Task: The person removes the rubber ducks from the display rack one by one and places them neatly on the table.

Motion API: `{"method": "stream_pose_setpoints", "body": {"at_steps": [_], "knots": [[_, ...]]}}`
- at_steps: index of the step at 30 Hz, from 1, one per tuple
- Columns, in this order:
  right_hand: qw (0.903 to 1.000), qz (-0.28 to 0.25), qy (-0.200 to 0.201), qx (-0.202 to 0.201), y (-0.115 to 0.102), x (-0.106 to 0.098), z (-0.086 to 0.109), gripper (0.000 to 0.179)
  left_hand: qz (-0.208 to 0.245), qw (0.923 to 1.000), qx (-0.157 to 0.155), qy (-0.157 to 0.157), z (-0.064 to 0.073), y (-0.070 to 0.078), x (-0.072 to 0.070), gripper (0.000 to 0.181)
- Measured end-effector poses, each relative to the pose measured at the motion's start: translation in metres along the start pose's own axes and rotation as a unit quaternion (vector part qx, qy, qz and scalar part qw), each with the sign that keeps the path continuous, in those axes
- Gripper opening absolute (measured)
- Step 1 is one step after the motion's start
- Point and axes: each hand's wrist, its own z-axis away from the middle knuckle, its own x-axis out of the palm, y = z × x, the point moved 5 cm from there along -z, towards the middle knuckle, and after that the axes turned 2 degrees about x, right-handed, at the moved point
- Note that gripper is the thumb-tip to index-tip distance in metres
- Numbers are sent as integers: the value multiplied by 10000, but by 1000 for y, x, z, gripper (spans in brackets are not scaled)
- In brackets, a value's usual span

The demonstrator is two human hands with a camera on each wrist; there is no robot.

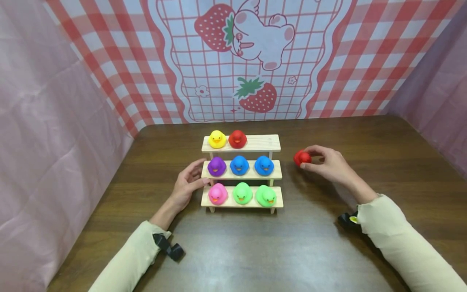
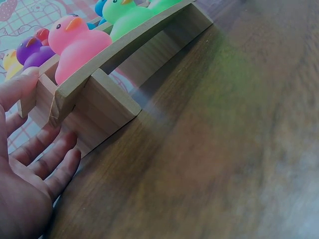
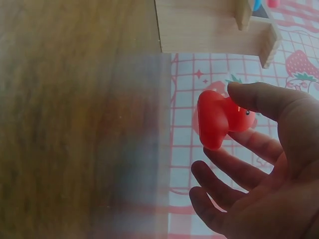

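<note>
My right hand (image 1: pixel 330 164) pinches a red rubber duck (image 1: pixel 302 157) between thumb and fingers, right of a three-tier wooden stand (image 1: pixel 259 205). In the right wrist view the duck (image 3: pixel 214 119) lies on its side at the fingertips. My left hand (image 1: pixel 184 188) rests against the stand's left end, fingers loosely bent, with the thumb at the middle tier (image 2: pixel 27 102). A yellow duck (image 1: pixel 217 139) and another red duck (image 1: pixel 237 139) sit on the top tier. Below are a purple duck (image 1: pixel 217 166) and two blue ducks (image 1: pixel 239 165); the bottom tier holds a pink duck (image 1: pixel 218 194) and two green ducks (image 1: pixel 242 193).
The stand is on a brown wooden table (image 1: pixel 237 247). Behind the table hangs a red-and-white checked cloth (image 1: pixel 127 52) with strawberry prints. Pink curtains (image 1: pixel 47 134) close off both sides. The top tier's right end (image 1: pixel 268 142) shows bare wood.
</note>
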Motion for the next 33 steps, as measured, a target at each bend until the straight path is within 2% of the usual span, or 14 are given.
{"method": "stream_pose_setpoints", "body": {"at_steps": [6,13,33], "knots": [[10000,16,8,49,1,5,-2,42,33,10000,-21,1,0,1,0,69],[9997,-43,-192,123,4,11,-4,45,32,10000,-45,17,0,2,1,68],[9991,189,-387,17,6,22,-9,43,4,10000,-70,29,0,2,1,68]]}}
